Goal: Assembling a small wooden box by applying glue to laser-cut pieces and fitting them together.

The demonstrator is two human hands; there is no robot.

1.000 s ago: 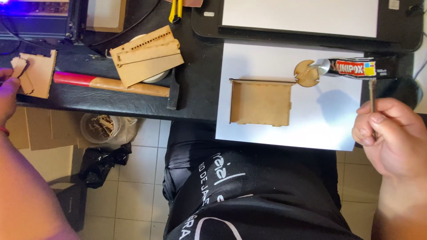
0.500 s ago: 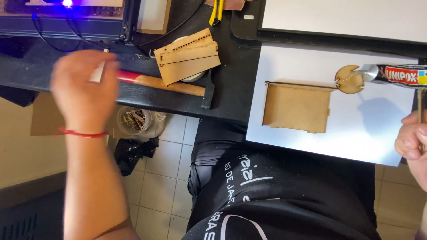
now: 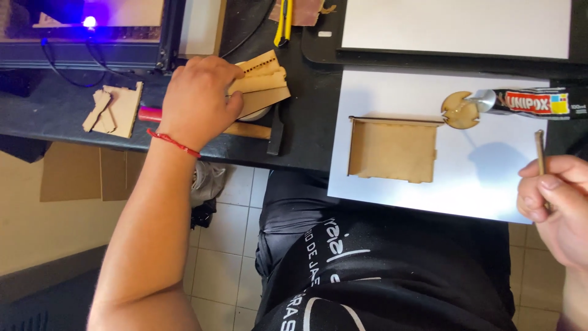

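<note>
left hand (image 3: 199, 101) clamped on panel stack (image 3: 263, 83), table's 10 o'clock | thin, light, stiff, snappable; take by long edges | right hand (image 3: 560, 205) pinching stick (image 3: 539, 153), 3 o'clock

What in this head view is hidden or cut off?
- Left hand covers part of the wood pieces; the grip itself is hidden.
- Hammer: handle partly under that hand.
- Glue tube: cut off by the right edge.
- Right hand: cut by the edge; the stick's lower end is hidden inside it.
</note>
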